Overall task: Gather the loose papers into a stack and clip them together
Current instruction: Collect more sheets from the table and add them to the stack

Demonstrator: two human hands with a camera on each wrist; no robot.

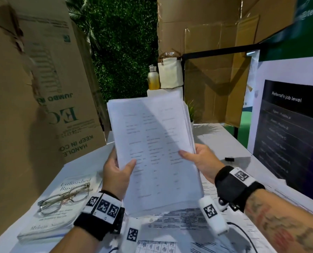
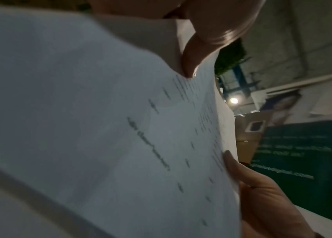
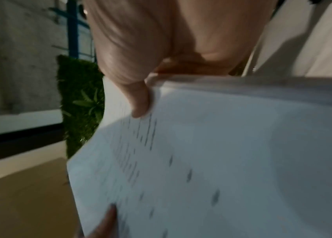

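**Squaring the stack above the worktop**

Both hands are holding the stack of papers (image 1: 155, 152) upright above the worktop (image 1: 230, 143), the left hand (image 1: 115, 172) pinching its left edge and the right hand (image 1: 201, 161) its right edge, each grip closed on the sheets with the thumb in front. Holding it on end probably lets the edges settle even. More printed sheets (image 1: 179, 221) are lying underneath, and a small black clip (image 1: 229, 159) is waiting nearby to the right.
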